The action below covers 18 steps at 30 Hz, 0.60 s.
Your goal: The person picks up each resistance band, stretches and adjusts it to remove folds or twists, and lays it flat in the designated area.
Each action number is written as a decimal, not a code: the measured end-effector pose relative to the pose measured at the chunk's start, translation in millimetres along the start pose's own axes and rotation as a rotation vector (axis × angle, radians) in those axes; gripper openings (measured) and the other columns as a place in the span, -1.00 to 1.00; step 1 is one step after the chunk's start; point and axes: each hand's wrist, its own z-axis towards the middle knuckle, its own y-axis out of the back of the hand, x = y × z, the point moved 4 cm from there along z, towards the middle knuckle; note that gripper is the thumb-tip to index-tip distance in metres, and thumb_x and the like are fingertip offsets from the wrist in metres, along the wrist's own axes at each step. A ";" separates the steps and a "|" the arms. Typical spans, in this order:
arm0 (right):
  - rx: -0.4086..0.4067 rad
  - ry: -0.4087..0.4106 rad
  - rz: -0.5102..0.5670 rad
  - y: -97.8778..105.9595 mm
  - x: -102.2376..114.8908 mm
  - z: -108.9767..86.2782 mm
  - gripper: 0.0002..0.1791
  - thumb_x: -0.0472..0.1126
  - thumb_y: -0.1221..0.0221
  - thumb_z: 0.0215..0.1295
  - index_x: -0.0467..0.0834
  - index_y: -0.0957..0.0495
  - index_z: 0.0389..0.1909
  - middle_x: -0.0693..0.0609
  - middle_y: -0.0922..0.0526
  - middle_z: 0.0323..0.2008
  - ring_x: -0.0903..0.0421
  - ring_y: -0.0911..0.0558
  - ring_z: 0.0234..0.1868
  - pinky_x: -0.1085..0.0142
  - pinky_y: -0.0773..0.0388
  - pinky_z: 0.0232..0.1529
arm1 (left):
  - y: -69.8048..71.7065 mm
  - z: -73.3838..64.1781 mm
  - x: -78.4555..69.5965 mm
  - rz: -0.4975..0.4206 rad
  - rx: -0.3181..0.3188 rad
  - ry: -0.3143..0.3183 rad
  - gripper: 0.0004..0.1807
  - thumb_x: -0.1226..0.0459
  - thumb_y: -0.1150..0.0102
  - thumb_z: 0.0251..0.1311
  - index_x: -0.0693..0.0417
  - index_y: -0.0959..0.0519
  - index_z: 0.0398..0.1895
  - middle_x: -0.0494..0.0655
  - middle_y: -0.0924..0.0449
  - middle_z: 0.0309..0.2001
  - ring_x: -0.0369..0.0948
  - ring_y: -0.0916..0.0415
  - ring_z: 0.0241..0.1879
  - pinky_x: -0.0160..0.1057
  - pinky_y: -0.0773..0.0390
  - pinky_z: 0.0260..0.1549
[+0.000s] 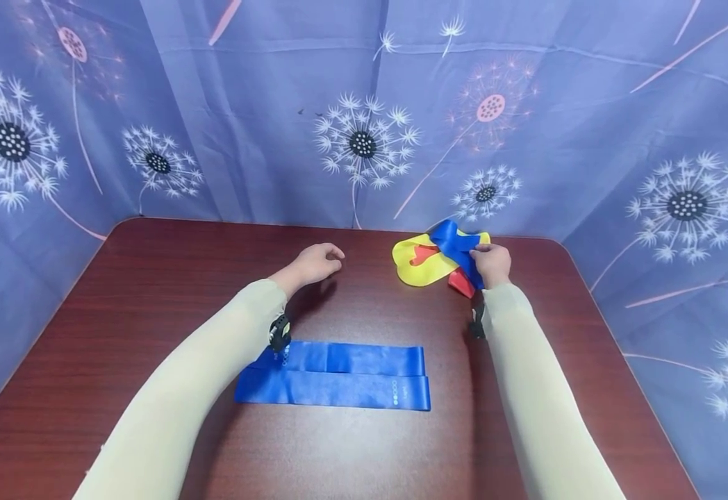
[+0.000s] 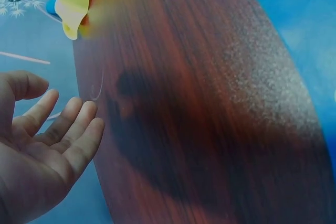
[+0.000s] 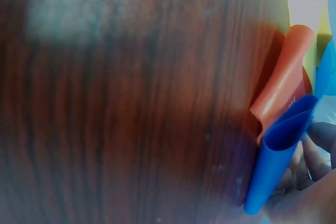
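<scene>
At the back right of the table, my right hand pinches a blue resistance band. This band lies twisted across a yellow band and a red band. In the right wrist view, the fingers meet the edge of the looped blue band, beside the red band. My left hand hovers above the table, holding nothing, its fingers loosely bent and its palm showing in the left wrist view. Nearer the front, blue band material lies flat in two overlapping strips, partly hidden by the left forearm.
The dark red wooden table has rounded back corners. A blue-violet cloth with dandelion prints hangs behind it and at both sides. Each wrist bears a black strapped device. The left arm casts a shadow on the tabletop.
</scene>
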 end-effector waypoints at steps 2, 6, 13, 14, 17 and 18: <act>-0.016 -0.011 0.036 -0.1 -1.2 -1.0 -0.51 -0.15 -0.10 0.53 -0.29 -0.46 0.37 -0.31 -0.50 0.37 -0.25 -0.46 0.43 -0.01 -0.38 0.48 | -1.5 0.7 0.2 -0.001 0.004 0.004 -0.56 0.28 0.04 0.39 0.26 -0.52 0.25 0.24 -0.55 0.29 0.09 -0.48 0.31 0.01 -0.43 0.37; -0.050 -0.022 0.070 1.0 -3.5 -2.6 -0.48 -0.13 -0.11 0.53 -0.30 -0.45 0.38 -0.31 -0.51 0.36 -0.23 -0.46 0.43 0.00 -0.39 0.48 | -2.4 2.2 0.6 0.001 0.004 0.003 -0.57 0.27 0.04 0.39 0.25 -0.52 0.25 0.24 -0.55 0.30 0.09 -0.48 0.32 0.00 -0.42 0.38; -0.064 -0.039 0.056 -1.5 -2.2 -3.4 -0.50 -0.09 -0.12 0.52 -0.30 -0.51 0.32 -0.29 -0.54 0.34 -0.22 -0.47 0.42 0.02 -0.39 0.48 | 0.8 3.4 3.8 -0.022 -0.013 0.018 -0.56 0.28 0.05 0.38 0.24 -0.53 0.25 0.23 -0.57 0.27 0.06 -0.57 0.18 -0.02 -0.44 0.36; -0.073 -0.036 0.055 -2.0 -1.8 -3.1 -0.52 -0.10 -0.12 0.51 -0.30 -0.53 0.31 -0.29 -0.55 0.33 -0.22 -0.48 0.42 0.03 -0.40 0.48 | 1.2 3.6 3.8 -0.029 -0.014 0.020 -0.56 0.28 0.05 0.38 0.24 -0.53 0.25 0.23 -0.59 0.24 0.05 -0.60 0.13 -0.03 -0.46 0.34; -0.099 -0.020 0.065 -3.4 -0.5 -1.5 -0.56 -0.13 -0.12 0.51 -0.29 -0.57 0.26 -0.28 -0.59 0.29 -0.21 -0.49 0.40 0.04 -0.39 0.48 | 2.2 4.6 3.2 -0.053 -0.019 0.028 -0.56 0.29 0.04 0.37 0.23 -0.53 0.26 0.22 -0.66 0.10 -0.01 -0.65 -0.02 -0.12 -0.53 0.19; -0.106 -0.012 0.073 -3.8 0.5 -1.4 -0.57 -0.14 -0.12 0.51 -0.29 -0.58 0.25 -0.29 -0.60 0.28 -0.21 -0.49 0.39 0.04 -0.40 0.47 | 2.6 5.0 3.1 -0.067 -0.022 0.032 -0.56 0.29 0.04 0.36 0.22 -0.53 0.26 0.22 -0.67 0.06 -0.03 -0.64 -0.05 -0.16 -0.55 0.11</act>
